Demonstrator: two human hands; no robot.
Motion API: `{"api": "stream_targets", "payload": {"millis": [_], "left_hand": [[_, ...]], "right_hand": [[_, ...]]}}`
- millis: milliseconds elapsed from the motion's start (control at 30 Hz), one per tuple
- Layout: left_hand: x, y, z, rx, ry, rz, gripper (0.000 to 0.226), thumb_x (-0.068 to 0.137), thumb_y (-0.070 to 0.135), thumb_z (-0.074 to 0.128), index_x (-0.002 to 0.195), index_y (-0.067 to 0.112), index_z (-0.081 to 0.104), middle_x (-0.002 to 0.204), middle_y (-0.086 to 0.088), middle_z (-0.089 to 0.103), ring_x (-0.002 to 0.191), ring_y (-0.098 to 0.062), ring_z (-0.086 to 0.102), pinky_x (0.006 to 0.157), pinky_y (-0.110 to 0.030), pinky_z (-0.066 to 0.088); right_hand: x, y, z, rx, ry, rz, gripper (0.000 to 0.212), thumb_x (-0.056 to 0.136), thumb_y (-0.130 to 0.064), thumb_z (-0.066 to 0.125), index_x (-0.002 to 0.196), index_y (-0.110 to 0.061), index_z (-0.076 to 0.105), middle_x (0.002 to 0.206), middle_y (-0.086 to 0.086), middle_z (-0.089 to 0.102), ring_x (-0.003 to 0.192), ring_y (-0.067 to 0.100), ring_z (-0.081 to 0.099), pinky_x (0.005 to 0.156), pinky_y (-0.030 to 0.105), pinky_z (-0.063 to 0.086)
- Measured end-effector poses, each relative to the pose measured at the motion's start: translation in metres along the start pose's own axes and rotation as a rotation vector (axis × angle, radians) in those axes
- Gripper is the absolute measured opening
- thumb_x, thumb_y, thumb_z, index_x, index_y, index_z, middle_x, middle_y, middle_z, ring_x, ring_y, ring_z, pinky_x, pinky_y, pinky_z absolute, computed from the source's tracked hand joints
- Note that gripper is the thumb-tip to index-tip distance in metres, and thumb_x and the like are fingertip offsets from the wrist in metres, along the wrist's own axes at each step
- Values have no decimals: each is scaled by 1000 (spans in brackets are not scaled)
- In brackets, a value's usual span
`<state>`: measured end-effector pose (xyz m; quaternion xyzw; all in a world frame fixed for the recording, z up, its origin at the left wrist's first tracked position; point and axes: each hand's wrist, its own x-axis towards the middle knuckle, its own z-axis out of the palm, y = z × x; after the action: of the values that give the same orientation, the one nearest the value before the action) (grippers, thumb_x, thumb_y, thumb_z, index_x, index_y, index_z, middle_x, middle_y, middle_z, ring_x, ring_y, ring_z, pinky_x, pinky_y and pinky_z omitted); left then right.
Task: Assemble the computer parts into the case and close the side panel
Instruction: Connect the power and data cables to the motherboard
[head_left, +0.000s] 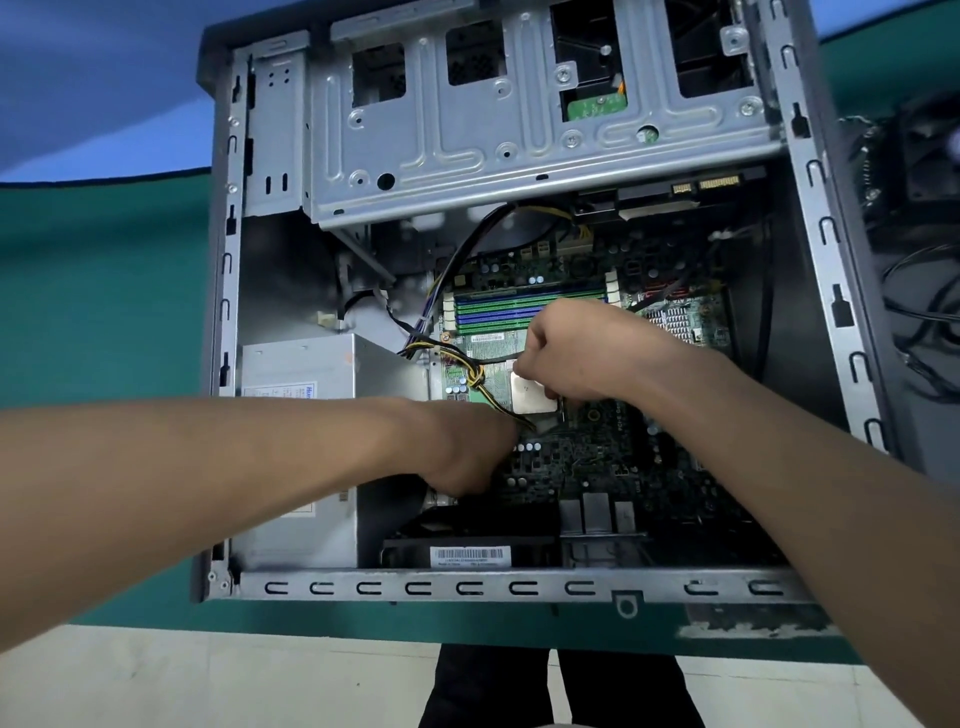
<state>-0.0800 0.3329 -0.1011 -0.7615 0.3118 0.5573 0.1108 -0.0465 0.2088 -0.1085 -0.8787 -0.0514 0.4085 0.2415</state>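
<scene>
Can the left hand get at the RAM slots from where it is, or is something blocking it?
Probably not directly. The right hand sits just in front of the RAM slots, and the yellow-black cable bundle crosses between them and the left hand. It would have to go round both.

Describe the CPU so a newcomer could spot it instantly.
Start at the open case and find the motherboard on its floor. The CPU is the pale square metal plate below the right hand, unlike the ridged heatsink nearby.

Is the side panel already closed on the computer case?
No, the computer case lies open, with the motherboard and both hands inside in plain view.
</scene>
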Motion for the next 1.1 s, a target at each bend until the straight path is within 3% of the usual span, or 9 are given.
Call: {"api": "stream_targets", "payload": {"millis": [100,200,367,567,700,833,933,1100], "left_hand": [[2,-1,3,60,52,31,32,89,16,53,60,13,39,62,1,42,70,-26,50,62,-31,44],[1,-1,5,84,97,102,20,86,18,55,67,15,48,61,2,43,73,-27,53,70,-35,52],[2,1,5,130,142,155,35,84,16,56,57,16,35,58,4,37,71,-25,47,73,-34,51],[2,4,6,163,128,172,17,86,15,55,72,13,45,63,2,37,76,-26,49,80,-40,53],[4,13,-1,219,60,120,25,88,17,55,70,17,38,78,-2,44,81,-27,54,70,-32,48],[4,17,-2,226,76,46,29,87,16,56,66,17,37,67,1,40,72,-26,50,62,-32,45],[-2,11,1,105,150,-36,32,87,18,56,64,18,35,66,1,40,69,-26,47,60,-30,41],[-14,-6,-11,-22,243,-120,16,80,30,66,78,15,61,62,4,48,63,-23,50,54,-27,35]], "right_hand": [[0,-1,0,0,-17,3,16,90,-29,53,78,-20,57,101,8,71,65,18,50,63,27,41],[0,-1,0,-2,-27,6,18,90,-29,53,80,-16,61,100,8,72,64,18,52,63,27,41],[1,-1,0,5,-23,20,24,89,-26,53,92,-7,67,93,6,74,64,19,57,63,27,44],[-6,-5,4,-77,-133,-3,17,88,-23,55,91,-12,67,72,4,68,62,20,61,54,24,41],[-7,-6,3,-110,-105,-10,15,88,-17,53,92,-12,66,77,3,66,68,21,61,56,25,41],[-11,-7,0,-137,-84,-9,21,89,-12,46,101,-14,63,96,4,65,85,23,61,64,30,46],[-11,-7,0,-149,-83,-15,21,89,-11,44,100,-14,62,92,2,62,82,23,58,61,27,42],[-8,-4,4,-176,-65,-47,15,88,-11,45,84,-13,60,77,2,59,69,22,55,55,26,39]]}}
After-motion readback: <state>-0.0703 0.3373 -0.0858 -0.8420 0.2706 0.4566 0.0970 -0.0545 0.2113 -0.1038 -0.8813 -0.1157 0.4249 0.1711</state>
